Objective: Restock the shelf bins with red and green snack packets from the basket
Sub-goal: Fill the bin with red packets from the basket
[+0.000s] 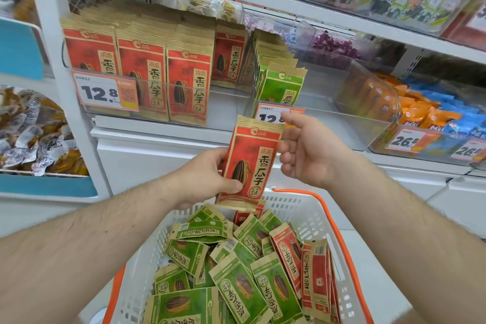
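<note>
Below our forearms sits the white basket (310, 216) with orange handles, and its floor is covered with green packets (236, 287) lying flat at all angles, while a few red packets (314, 268) stand on edge along its right wall. Above the basket's far rim we hold one red packet (248, 163) upright, printed face toward us. Our left hand (207, 179) grips its lower left edge, thumb across the front near the bottom corner and fingers behind. Our right hand (307, 150) is just beside the packet's upper right edge, fingers loosely curled with the fingertips at that edge; we cannot tell whether they actually pinch it. On the shelf (163, 134) beyond, a clear bin (231, 105) at the left end holds rows of upright red packets behind a 12.8 price tag (105, 92). Next to it on the right, a second clear bin (342, 123) holds a short row of green packets (282, 87) against its left wall, with bare floor across the remainder of it. Farther toward the shelf's right end lie orange and blue wrapped snacks (431, 110).
</note>
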{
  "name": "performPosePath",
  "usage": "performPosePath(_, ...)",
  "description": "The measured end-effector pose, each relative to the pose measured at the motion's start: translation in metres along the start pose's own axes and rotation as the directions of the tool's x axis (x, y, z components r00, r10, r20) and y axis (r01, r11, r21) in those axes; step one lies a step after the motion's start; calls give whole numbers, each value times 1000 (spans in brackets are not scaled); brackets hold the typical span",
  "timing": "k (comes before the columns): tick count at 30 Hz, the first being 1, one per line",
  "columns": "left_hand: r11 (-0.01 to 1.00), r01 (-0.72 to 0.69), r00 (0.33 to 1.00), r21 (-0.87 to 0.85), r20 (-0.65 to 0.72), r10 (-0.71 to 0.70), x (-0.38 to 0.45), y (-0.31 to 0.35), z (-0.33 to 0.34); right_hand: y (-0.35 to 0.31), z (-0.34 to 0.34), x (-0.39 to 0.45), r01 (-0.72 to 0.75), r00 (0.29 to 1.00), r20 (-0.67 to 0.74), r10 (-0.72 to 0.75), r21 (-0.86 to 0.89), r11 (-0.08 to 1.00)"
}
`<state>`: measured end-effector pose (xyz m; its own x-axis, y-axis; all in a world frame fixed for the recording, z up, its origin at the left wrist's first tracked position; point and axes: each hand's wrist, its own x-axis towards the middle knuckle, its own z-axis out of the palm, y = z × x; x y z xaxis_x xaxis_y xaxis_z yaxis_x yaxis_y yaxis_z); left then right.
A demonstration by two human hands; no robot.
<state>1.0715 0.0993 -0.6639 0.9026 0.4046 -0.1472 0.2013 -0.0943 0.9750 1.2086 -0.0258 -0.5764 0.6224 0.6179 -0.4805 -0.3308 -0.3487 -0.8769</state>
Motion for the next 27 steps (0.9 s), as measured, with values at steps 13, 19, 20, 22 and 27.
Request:
performPosePath(13, 994, -102, 992, 32, -74, 104, 4, 24, -27, -2, 11, -7, 509, 702, -107, -704, -617, 601)
performPosePath(19, 942, -194, 942, 274, -215, 257, 7, 37, -49, -22, 39, -26, 473, 427, 228, -875, -881, 1)
performPosePath(20, 929, -215, 927, 302, -236, 292, 7, 38, -51, -26, 44, -26, 463, 527, 200, -826, -883, 82)
performPosePath(22, 906, -257, 900, 336, -259, 351, 6, 41, -53, -32, 52, -26, 491, 689, 149, -709, -815, 306)
performPosePath(27, 863, -350, 830, 365, -307, 466, 5, 45, -57, -38, 59, -20, 528, 653, 192, -733, -809, 257)
